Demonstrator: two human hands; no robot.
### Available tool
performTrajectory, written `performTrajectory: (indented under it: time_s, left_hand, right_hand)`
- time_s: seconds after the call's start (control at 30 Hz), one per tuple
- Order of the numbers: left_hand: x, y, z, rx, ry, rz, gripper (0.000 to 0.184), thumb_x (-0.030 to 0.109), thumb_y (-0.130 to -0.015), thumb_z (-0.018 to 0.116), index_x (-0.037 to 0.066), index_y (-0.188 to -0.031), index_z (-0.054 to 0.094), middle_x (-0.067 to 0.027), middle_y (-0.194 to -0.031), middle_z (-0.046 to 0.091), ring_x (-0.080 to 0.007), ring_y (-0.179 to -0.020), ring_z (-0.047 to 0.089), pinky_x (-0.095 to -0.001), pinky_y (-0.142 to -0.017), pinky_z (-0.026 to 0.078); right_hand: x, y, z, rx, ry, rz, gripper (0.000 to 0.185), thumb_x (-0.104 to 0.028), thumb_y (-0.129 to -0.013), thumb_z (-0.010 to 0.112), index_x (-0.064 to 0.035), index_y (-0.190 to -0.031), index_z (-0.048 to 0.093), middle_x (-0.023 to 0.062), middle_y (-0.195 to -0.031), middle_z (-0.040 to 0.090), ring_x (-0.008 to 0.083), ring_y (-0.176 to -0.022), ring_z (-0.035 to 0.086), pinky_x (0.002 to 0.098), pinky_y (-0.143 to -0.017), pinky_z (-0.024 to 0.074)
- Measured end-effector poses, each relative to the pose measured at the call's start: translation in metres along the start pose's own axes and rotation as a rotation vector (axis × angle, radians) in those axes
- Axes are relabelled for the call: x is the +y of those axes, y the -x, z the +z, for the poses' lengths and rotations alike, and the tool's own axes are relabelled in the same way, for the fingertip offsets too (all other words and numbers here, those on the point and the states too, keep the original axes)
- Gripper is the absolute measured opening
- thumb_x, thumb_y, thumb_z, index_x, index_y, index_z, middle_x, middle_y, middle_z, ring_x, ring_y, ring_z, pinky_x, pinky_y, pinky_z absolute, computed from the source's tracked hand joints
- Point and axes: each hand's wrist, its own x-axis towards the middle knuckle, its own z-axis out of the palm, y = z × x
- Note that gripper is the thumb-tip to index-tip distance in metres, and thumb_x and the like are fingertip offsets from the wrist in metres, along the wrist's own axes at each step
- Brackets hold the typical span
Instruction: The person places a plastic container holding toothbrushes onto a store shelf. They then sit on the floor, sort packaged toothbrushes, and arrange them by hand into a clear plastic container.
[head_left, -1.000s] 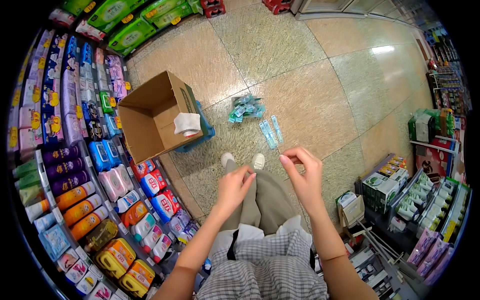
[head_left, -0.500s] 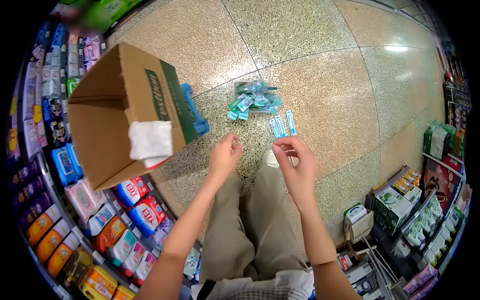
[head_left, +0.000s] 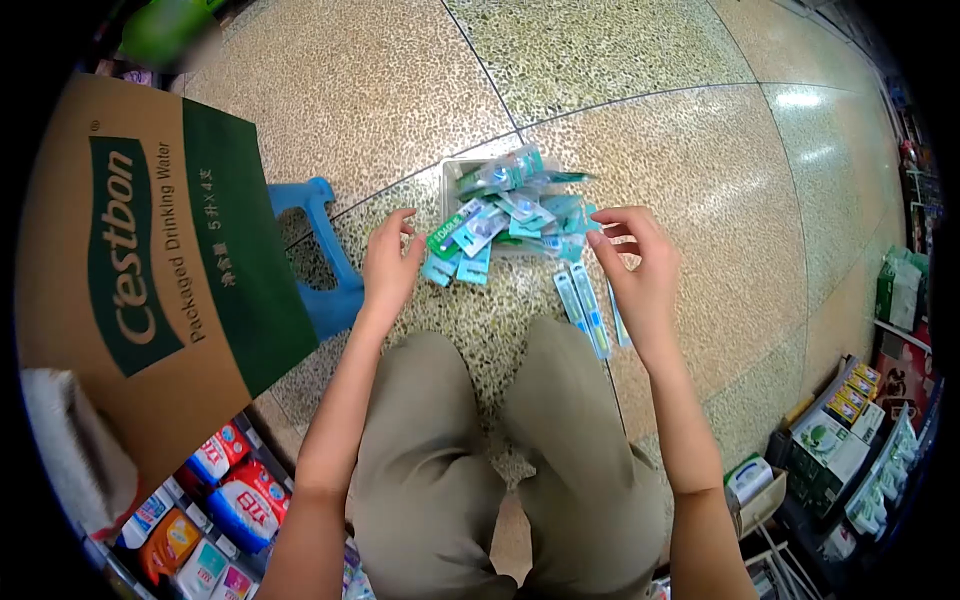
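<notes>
A heap of toothbrush packs (head_left: 510,215), clear and teal with green and pale blue ends, fills a tray (head_left: 452,175) on the floor in front of me. To its left is my left hand (head_left: 393,262), empty, its fingers bent and apart. My right hand (head_left: 640,270) hovers at the heap's right side, thumb and fingers parted with nothing visible between them; whether the fingertips touch a pack I cannot tell. Below the heap, slim blue-and-white toothbrush packs (head_left: 583,308) lie side by side on the floor, one partly covered by my right hand.
A large cardboard box (head_left: 220,240) rests on a blue plastic stool (head_left: 330,260) at the left, with a white bundle (head_left: 70,440) at its near corner. Shelf goods (head_left: 245,500) line the lower left. Green and white boxes (head_left: 835,440) stand on the right. Speckled floor tiles (head_left: 690,170) stretch ahead.
I have come down lower, knees bent, so the heap and box look nearer. Both hands have moved forward and farther apart, to either side of the heap.
</notes>
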Motion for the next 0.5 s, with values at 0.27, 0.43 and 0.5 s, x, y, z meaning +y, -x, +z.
performTrajectory:
  time_s: [0.27, 0.43, 0.5]
  left_hand:
    - [-0.05, -0.056, 0.049, -0.154, 0.116, -0.094, 0.045, 0.017, -0.085, 0.067, 0.005, -0.127, 0.058, -0.0088, -0.082, 0.067, -0.0159, -0.066, 0.06, -0.0319, -0.061, 0.048]
    - [-0.047, -0.064, 0.059, -0.166, 0.012, -0.06, 0.055, 0.015, -0.075, 0.073, 0.007, -0.128, 0.058, -0.0103, -0.072, 0.065, -0.026, -0.068, 0.064, -0.0393, -0.065, 0.05]
    - [-0.042, -0.063, 0.061, -0.158, -0.013, -0.04, 0.056, 0.012, -0.074, 0.073, 0.007, -0.128, 0.057, -0.0101, -0.07, 0.064, -0.0263, -0.066, 0.064, -0.0392, -0.064, 0.049]
  right_hand:
    - [0.052, -0.019, 0.048, 0.048, 0.089, -0.237, 0.019, -0.008, -0.079, 0.07, -0.0055, -0.097, 0.065, 0.0091, -0.093, 0.06, 0.028, -0.09, 0.058, 0.0364, -0.077, 0.046]
    - [0.064, -0.028, 0.057, 0.036, 0.133, -0.28, 0.019, -0.008, -0.079, 0.069, -0.0066, -0.098, 0.066, 0.0091, -0.093, 0.059, 0.0285, -0.091, 0.056, 0.0372, -0.08, 0.0449]
    - [0.067, -0.033, 0.057, 0.045, 0.138, -0.295, 0.019, -0.007, -0.079, 0.069, -0.0075, -0.098, 0.067, 0.0088, -0.093, 0.059, 0.0283, -0.092, 0.056, 0.0374, -0.08, 0.0449]
